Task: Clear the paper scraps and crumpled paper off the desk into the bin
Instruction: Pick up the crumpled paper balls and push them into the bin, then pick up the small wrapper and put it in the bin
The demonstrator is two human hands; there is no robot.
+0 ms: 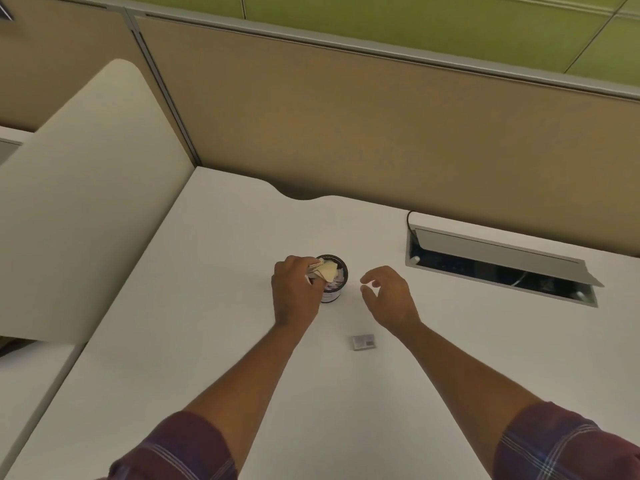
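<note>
A small round dark-rimmed bin stands in the middle of the white desk. My left hand is at its left rim, fingers closed on cream-coloured paper scraps held over the bin's mouth. More paper shows inside the bin. My right hand hovers just right of the bin, fingers curled apart, holding nothing. A small grey printed paper scrap lies flat on the desk, nearer me, between my forearms.
An open cable hatch with a raised flap is set into the desk at the right. A tan partition wall runs along the back. A cream side divider rises on the left.
</note>
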